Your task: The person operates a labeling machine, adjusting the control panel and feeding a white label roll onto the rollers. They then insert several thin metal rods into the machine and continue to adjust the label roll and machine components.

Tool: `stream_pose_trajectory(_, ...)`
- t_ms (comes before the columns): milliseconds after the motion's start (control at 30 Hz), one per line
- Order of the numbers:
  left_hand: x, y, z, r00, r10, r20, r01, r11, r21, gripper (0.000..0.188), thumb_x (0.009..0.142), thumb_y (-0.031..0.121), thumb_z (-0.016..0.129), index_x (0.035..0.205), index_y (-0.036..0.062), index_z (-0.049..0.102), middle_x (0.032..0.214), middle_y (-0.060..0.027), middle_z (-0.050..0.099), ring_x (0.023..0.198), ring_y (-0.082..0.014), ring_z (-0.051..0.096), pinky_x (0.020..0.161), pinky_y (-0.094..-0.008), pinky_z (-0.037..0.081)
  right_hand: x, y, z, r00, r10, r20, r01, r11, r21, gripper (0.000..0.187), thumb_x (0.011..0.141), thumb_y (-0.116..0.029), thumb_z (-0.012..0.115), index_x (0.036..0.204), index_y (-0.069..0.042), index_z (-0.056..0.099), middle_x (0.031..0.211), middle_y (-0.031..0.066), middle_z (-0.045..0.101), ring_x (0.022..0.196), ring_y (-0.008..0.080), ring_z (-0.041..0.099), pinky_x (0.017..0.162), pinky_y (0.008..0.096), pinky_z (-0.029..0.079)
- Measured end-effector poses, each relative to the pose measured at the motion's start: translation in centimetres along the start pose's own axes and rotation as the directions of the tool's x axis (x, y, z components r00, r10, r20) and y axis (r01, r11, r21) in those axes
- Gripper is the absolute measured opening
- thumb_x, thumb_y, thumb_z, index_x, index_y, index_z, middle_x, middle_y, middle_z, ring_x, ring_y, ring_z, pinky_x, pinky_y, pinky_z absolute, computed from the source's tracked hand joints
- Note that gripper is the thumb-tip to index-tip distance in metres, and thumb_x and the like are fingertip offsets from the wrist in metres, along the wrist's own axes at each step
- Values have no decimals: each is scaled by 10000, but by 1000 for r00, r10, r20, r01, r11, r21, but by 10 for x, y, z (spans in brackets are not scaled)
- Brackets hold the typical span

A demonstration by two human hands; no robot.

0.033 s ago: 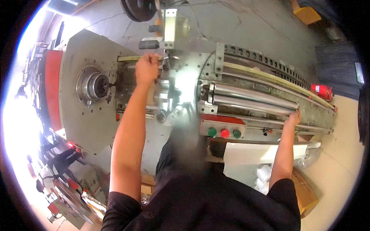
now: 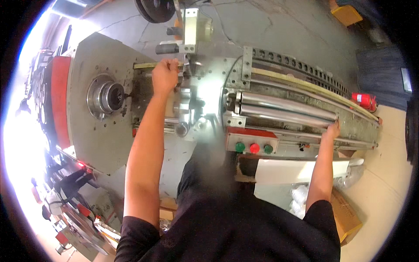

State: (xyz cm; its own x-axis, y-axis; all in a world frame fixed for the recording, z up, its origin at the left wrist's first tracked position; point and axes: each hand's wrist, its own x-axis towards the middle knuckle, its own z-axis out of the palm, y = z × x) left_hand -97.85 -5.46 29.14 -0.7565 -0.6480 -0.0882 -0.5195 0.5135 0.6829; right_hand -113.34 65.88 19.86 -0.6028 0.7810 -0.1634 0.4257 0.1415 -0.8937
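Note:
My left hand (image 2: 165, 77) is closed above the machine's carriage, its fingers bent together beside a metal bracket (image 2: 187, 66). What those fingers hold, if anything, is hidden. Far to the right, my right hand (image 2: 332, 130) is closed round the outer end of a steel roller (image 2: 286, 115). Just behind that one lies a second long, shiny roller (image 2: 288, 103), side by side with it. Glare and a blur cover the plate (image 2: 209, 89) between my arms.
A round chuck (image 2: 111, 97) juts from the grey housing at left. Close to my body is a red-topped control box (image 2: 252, 142) with green and red buttons. A fire extinguisher (image 2: 364, 101) stands beyond the rails at right. A cardboard box (image 2: 345, 216) is on the floor.

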Motion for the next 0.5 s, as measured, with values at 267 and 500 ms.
stream_pose_trajectory(267,11,-62,-27,993,-90,73,108,951,-290,276,984,274,629,914,21,715,770,-72,739,694,-180,692,692,-351,537,-438,-60,-35,429,-706,564,871,488,-52,561,1054,-248,481,1557,-25,374,1612,190,371,1516,364,306,1243,560,133)
stream_pose_trajectory(500,-5,-49,-33,951,-178,252,288,805,-518,149,962,126,612,994,10,700,788,-74,726,638,-154,672,619,-328,536,-565,7,-35,267,-327,907,935,317,-161,712,935,-147,611,1500,146,292,1502,348,412,1413,526,374,1220,570,197)
